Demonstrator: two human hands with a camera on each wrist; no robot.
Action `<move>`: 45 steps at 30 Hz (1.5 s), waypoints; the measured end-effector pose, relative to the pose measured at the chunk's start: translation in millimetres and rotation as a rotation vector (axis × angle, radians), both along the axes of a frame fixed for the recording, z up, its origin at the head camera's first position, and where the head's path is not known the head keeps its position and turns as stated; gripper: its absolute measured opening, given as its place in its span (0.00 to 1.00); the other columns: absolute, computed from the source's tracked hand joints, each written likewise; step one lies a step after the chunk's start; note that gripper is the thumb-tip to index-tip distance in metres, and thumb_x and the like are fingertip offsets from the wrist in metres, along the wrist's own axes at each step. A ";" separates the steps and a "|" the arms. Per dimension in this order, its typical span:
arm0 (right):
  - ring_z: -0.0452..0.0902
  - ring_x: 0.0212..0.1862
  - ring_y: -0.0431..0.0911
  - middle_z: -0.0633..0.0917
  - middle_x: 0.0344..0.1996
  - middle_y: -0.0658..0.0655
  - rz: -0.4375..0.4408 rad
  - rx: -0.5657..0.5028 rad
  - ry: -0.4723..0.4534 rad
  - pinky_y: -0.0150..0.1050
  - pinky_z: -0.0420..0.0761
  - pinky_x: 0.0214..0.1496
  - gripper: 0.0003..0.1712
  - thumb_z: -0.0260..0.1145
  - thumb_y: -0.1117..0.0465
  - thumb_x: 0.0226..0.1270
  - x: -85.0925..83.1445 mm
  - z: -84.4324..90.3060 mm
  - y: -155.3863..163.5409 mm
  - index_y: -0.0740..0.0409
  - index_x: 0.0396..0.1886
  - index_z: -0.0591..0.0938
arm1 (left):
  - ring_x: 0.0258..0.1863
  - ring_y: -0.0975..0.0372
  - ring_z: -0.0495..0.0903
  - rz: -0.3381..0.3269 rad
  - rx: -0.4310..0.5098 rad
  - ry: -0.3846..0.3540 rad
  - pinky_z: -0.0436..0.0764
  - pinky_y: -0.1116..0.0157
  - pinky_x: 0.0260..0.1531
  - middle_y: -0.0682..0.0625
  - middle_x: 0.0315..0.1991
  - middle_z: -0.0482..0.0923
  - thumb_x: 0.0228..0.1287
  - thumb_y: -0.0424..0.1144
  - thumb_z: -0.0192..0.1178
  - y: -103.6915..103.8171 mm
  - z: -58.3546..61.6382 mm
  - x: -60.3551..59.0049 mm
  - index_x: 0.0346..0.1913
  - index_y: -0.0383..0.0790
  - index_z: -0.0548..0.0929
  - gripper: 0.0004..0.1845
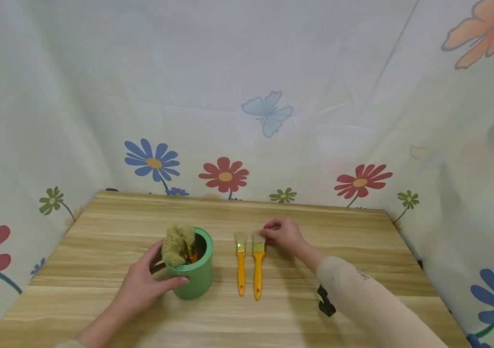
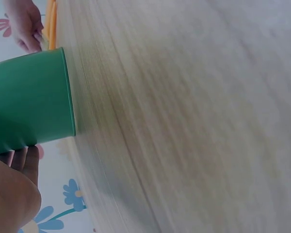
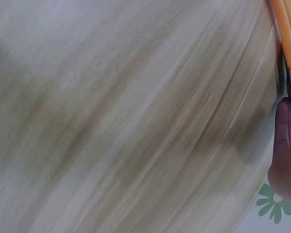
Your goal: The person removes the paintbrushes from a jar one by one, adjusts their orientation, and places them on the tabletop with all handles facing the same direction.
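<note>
A green cylindrical pot (image 1: 195, 280) stands upright on the wooden table, my left hand (image 1: 142, 280) curved round its near left side, thumb across the front. Inside it are a paintbrush (image 1: 190, 239), bristles up, and a curled tan fibrous bundle (image 1: 172, 246). To the right lie two flat paintbrushes with yellow-orange handles, side by side, bristles away from me: a narrower paintbrush (image 1: 241, 270) and a wider paintbrush (image 1: 258, 270). My right hand (image 1: 283, 233) pinches the wider one's bristle end. The right wrist view shows its fingers (image 3: 282, 121) right at the bristles.
A small black object (image 1: 326, 300) lies on the table, partly behind my right forearm. Pale cloth (image 1: 212, 111) printed with flowers and butterflies walls in the table (image 1: 134, 222) at the back and both sides.
</note>
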State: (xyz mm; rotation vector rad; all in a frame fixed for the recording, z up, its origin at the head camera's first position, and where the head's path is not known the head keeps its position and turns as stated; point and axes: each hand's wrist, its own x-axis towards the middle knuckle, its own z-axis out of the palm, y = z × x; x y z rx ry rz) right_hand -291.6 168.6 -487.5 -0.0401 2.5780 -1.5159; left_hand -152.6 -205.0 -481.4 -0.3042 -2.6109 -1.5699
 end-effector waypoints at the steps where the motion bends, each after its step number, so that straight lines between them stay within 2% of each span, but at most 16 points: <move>1: 0.88 0.33 0.45 0.92 0.34 0.57 0.002 0.009 0.003 0.39 0.93 0.40 0.09 0.78 0.64 0.69 -0.1 0.4 0.7 0.64 0.44 0.89 | 0.71 0.40 0.75 0.001 0.000 0.000 0.82 0.42 0.66 0.36 0.75 0.72 0.52 0.54 0.85 0.2 0.2 -0.1 0.82 0.42 0.64 0.58; 9: 0.89 0.35 0.44 0.93 0.35 0.54 0.040 0.130 0.058 0.38 0.92 0.42 0.10 0.78 0.60 0.70 0.6 10.4 9.3 0.62 0.44 0.90 | 0.71 0.40 0.76 0.004 -0.002 0.002 0.82 0.42 0.66 0.36 0.75 0.73 0.52 0.53 0.85 1.0 -0.3 -1.1 0.82 0.43 0.64 0.58; 15: 0.90 0.41 0.46 0.93 0.42 0.57 0.106 0.206 0.124 0.42 0.92 0.49 0.18 0.77 0.56 0.72 0.1 22.0 18.3 0.65 0.53 0.89 | 0.71 0.40 0.75 0.001 0.002 0.004 0.82 0.42 0.66 0.37 0.75 0.73 0.53 0.52 0.85 0.1 -1.8 -1.0 0.82 0.43 0.64 0.58; 21: 0.90 0.50 0.51 0.92 0.50 0.60 0.210 0.172 0.184 0.46 0.91 0.55 0.26 0.76 0.55 0.73 3.2 37.2 19.5 0.68 0.61 0.85 | 0.71 0.41 0.76 0.002 0.003 0.002 0.82 0.42 0.66 0.37 0.75 0.73 0.53 0.53 0.85 -0.4 -2.9 -0.4 0.83 0.44 0.64 0.58; 29: 0.85 0.63 0.55 0.85 0.64 0.67 0.302 0.056 0.220 0.49 0.86 0.67 0.32 0.75 0.55 0.74 11.5 66.3 6.1 0.64 0.71 0.80 | 0.70 0.41 0.76 0.003 0.002 0.013 0.82 0.42 0.66 0.36 0.74 0.74 0.53 0.52 0.85 -0.3 -1.6 0.5 0.82 0.44 0.64 0.57; 39: 0.80 0.70 0.53 0.83 0.69 0.56 0.364 -0.044 0.234 0.44 0.82 0.72 0.37 0.78 0.54 0.71 28.5 96.2 -20.9 0.56 0.76 0.77 | 0.71 0.41 0.76 0.000 0.008 0.006 0.83 0.43 0.65 0.37 0.74 0.74 0.53 0.52 0.85 1.0 -3.7 1.5 0.82 0.44 0.64 0.57; 45: 0.80 0.70 0.51 0.83 0.69 0.58 0.430 -0.062 0.265 0.47 0.79 0.75 0.39 0.80 0.55 0.69 34.5 103.1 -41.3 0.59 0.76 0.77 | 0.71 0.40 0.75 0.002 0.014 0.003 0.82 0.43 0.66 0.36 0.75 0.73 0.53 0.51 0.85 1.3 -3.3 1.4 0.82 0.44 0.64 0.57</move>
